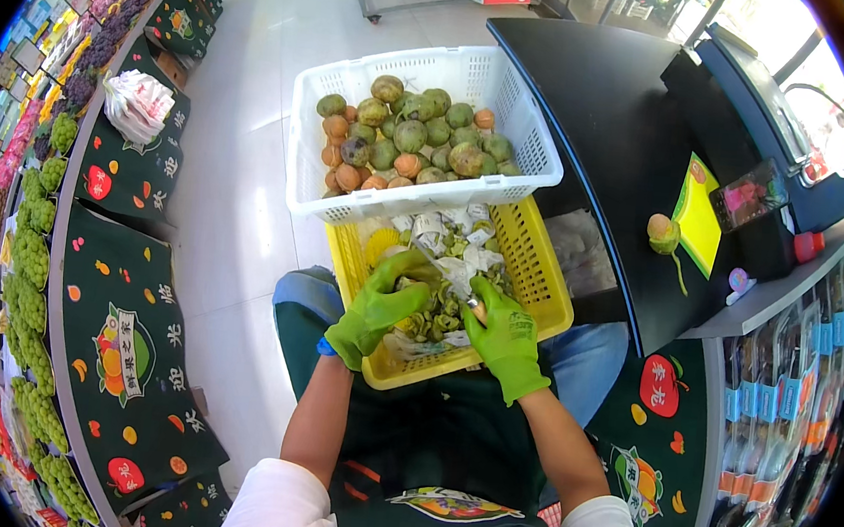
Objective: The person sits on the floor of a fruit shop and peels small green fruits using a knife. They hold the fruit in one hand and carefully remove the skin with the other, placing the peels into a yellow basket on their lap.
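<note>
My left hand, in a green glove, is closed around a round walnut, mostly hidden by the fingers. In my right hand, also gloved, is a knife with a wooden handle. Its thin blade points up and left, towards the left hand. Both hands are over a yellow plastic basket between my knees. Inside it lie cut green husk pieces and crumpled paper. Beyond it, a white plastic basket holds several green-husked walnuts and bare brown walnuts.
At right stands a black counter bearing a partly husked walnut, a yellow card and a clear box. Fruit displays with green grapes line the left. Packaged goods hang at lower right.
</note>
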{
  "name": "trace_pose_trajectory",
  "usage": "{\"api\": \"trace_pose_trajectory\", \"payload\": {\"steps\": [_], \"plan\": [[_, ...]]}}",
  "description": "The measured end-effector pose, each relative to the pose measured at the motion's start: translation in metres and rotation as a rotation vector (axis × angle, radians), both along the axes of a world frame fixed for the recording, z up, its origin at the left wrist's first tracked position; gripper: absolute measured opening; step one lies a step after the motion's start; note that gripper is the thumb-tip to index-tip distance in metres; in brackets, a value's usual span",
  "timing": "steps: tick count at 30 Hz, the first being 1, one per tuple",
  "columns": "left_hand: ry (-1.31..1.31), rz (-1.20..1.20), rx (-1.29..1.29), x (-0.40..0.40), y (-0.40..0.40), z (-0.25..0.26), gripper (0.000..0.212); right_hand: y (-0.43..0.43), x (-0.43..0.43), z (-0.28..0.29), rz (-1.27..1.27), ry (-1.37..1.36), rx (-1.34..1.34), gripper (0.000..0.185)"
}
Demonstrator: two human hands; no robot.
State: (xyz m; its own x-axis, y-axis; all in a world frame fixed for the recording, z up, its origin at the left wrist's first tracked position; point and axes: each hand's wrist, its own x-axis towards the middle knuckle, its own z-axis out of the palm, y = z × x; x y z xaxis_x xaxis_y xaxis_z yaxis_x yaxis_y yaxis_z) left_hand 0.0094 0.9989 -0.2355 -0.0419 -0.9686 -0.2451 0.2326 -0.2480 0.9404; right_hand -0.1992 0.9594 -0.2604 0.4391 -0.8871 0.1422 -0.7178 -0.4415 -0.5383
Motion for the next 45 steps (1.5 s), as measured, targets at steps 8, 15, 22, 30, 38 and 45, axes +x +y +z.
{"api": "trace_pose_trajectory", "payload": {"steps": [8,15,22,30,38,45], "plan": [[0.283,0.175,0.19,-0.015,0.015,-0.021,0.028,0.022,0.005,0.028,0.139,0.047,-0.074,0.048],[0.26,0.453,0.24,0.01,0.024,-0.026,0.036,0.068,-0.049,0.029,0.718,0.026,0.262,0.035],[0.205,0.404,0.054,0.02,0.04,-0.04,0.034,0.09,-0.049,-0.062,0.707,0.191,0.35,0.041],[0.252,0.45,0.038,0.02,0.055,-0.06,0.054,0.081,-0.04,-0.086,0.728,0.085,0.706,0.038],[-0.914,0.383,-0.56,0.011,0.067,-0.061,0.054,0.116,-0.023,-0.101,0.827,0.374,0.142,0.024],[-0.832,0.351,-0.626,0.012,0.068,-0.065,0.055,0.121,-0.028,-0.113,0.941,0.404,-0.217,0.019]]}}
